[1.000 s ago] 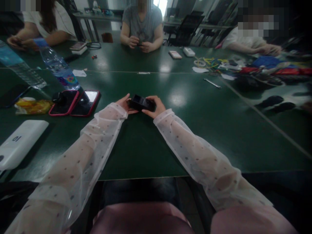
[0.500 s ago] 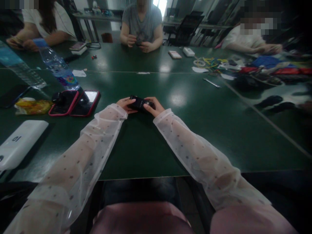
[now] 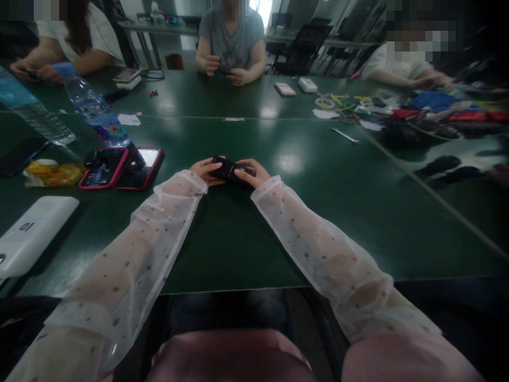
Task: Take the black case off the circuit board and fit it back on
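Observation:
A small black rectangular device (image 3: 228,169) with faint pale markings is held between both hands, just above or on the green table; its exact kind cannot be made out. My left hand (image 3: 208,171) grips its left end, thumb on top and fingers behind and below. Around the right end my right hand (image 3: 253,172) is closed, with its thumb lying over the top face and partly hiding it. Left of my hands lie two phones in pink-red cases, a nearer-left phone (image 3: 104,171) with its screen lit and a right phone (image 3: 139,168) with a bright reflection.
A white power bank (image 3: 37,233), a yellow packet (image 3: 53,173) and two water bottles, one labelled bottle (image 3: 95,109) among them, occupy the left. A wrench (image 3: 345,136) and a pile of cables (image 3: 345,102) lie to the right. Three people sit around the table (image 3: 238,239).
The left phone's screen has lit up. My right hand has shifted very slightly on the black device. Across the table, a person's hand has moved a little.

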Demonstrator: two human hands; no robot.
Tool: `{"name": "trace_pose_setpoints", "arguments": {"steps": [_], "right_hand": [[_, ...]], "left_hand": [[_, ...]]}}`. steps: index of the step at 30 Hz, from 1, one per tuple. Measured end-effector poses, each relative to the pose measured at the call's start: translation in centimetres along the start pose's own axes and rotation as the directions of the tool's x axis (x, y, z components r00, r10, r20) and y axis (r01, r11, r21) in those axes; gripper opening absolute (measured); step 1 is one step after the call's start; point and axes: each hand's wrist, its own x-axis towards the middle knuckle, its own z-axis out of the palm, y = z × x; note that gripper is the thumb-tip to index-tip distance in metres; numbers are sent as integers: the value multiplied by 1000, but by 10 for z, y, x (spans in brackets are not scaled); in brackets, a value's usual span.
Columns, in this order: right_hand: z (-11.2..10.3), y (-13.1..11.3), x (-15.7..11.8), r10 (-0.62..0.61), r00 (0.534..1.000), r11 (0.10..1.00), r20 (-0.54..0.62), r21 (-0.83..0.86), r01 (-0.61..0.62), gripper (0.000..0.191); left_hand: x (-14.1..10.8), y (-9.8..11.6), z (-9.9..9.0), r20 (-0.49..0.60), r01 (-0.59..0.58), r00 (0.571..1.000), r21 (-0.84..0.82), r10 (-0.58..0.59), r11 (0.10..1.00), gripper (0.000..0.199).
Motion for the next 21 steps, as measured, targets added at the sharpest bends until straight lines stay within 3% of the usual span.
{"name": "trace_pose_setpoints", "arguments": {"steps": [21], "right_hand": [[0, -1, 0, -5, 1000, 996, -1, -88, 5, 62]], "left_hand": [[2, 0, -2, 31, 4, 999, 2, -4, 1000, 39]]}}
